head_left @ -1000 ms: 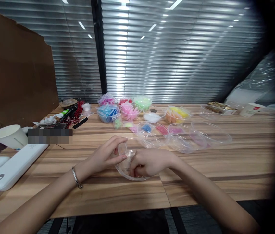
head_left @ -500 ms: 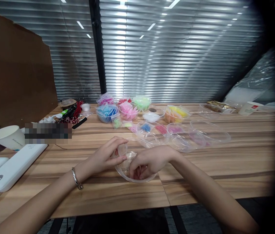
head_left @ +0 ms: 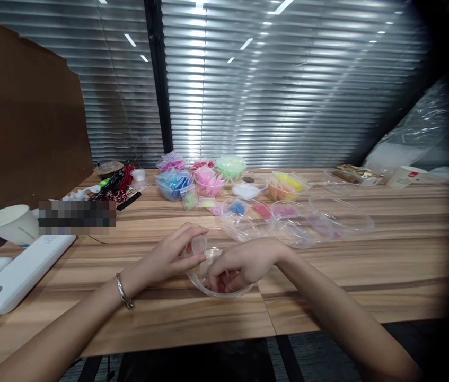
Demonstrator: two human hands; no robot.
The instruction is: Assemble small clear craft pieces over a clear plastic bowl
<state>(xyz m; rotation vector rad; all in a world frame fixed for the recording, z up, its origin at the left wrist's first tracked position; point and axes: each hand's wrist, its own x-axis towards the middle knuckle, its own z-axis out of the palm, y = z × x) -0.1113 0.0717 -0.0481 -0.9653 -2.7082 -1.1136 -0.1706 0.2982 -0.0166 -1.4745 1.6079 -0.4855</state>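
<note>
A clear round plastic bowl [head_left: 198, 281] stands near the table's front edge. My left hand [head_left: 176, 252] is at its left rim, thumb and fingers closed around a small translucent piece [head_left: 199, 244]. My right hand [head_left: 244, 265] reaches down into the bowl, fingers bent and drawn together; what they hold, if anything, is hidden. Just behind the hands lie several clear round lids [head_left: 296, 233], with small bags of blue [head_left: 238, 208] and red [head_left: 261, 211] bits among them.
Bowls of blue [head_left: 174, 184], pink [head_left: 210, 182], green [head_left: 231, 167] and yellow-orange [head_left: 285, 187] packets stand at the back. On the left are a paper cup [head_left: 9, 223], a white power bank [head_left: 21, 273] and tangled red cords [head_left: 125, 183]. Another paper cup [head_left: 405, 177] stands far right.
The whole view has shifted very slightly. Inside the bowl, the fingers of my right hand have moved a little to the left. My left hand keeps its pose.
</note>
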